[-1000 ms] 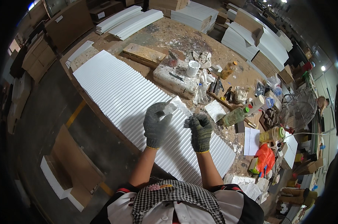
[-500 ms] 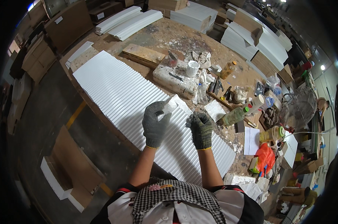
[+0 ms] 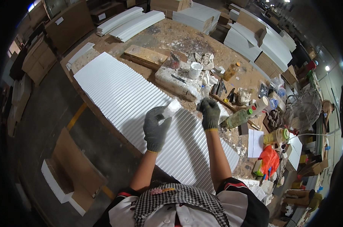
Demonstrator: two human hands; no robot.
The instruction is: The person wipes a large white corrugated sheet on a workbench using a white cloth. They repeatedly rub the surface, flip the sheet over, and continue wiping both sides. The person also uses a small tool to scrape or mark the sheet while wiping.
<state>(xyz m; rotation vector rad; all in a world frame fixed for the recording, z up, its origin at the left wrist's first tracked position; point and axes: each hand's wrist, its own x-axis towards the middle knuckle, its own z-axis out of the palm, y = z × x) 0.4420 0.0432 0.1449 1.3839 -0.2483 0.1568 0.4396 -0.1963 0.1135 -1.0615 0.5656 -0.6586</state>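
Observation:
My left hand [image 3: 156, 126], in a dark grey knit glove, is closed on a small crumpled white piece [image 3: 173, 108], which could be paper or cloth. It hovers over a long white ribbed panel [image 3: 114, 85] lying along the near edge of the workbench. My right hand [image 3: 210, 113], gloved alike, has its fingers curled together beyond the panel's far edge, close to a white-smeared block [image 3: 179, 81]. Whatever those fingers hold, if anything, is hidden. A white cup [image 3: 195, 70] stands on the block, with a dark-handled tool [image 3: 178, 78] lying beside it.
Right of my hands lie a green-capped bottle [image 3: 239, 118], a white sheet [image 3: 255, 143], a red plastic bag [image 3: 269, 159] and a yellowish jar [image 3: 276, 136]. A wooden board [image 3: 145, 56] lies behind the panel. White board stacks [image 3: 196, 16] line the far edge; a fan [image 3: 305, 108] stands right.
My right hand has moved away from me and slightly right, off the panel. My left hand stays nearly in place, the white piece in it looking shorter.

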